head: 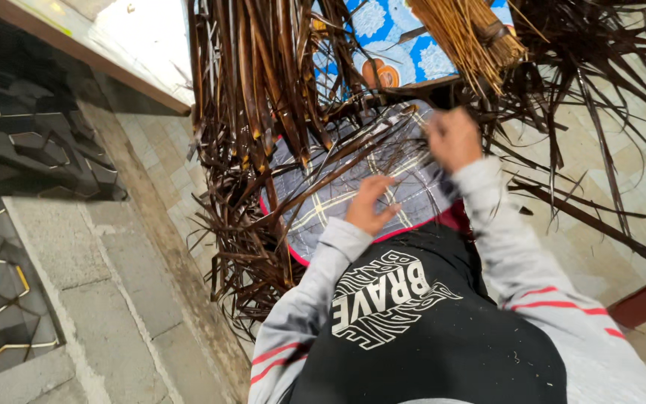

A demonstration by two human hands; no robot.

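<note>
Two hands (371,203), one checked cloth (405,187), one stick bundle (469,34)

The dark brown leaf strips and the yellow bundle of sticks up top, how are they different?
The dark brown leaf strips are wide, flat and curling, spread loosely beside the lap cloth. The bundle of sticks is pale straw-coloured, thin and straight, packed tightly together. The right hand is near the bundle; the left hand rests on the cloth. Both look like dried plant material.

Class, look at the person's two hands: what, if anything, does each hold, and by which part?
The right hand pinches thin dark strips near their ends, though blur hides the exact hold. The left hand rests open on the checked cloth, gripping nothing clearly.
</note>
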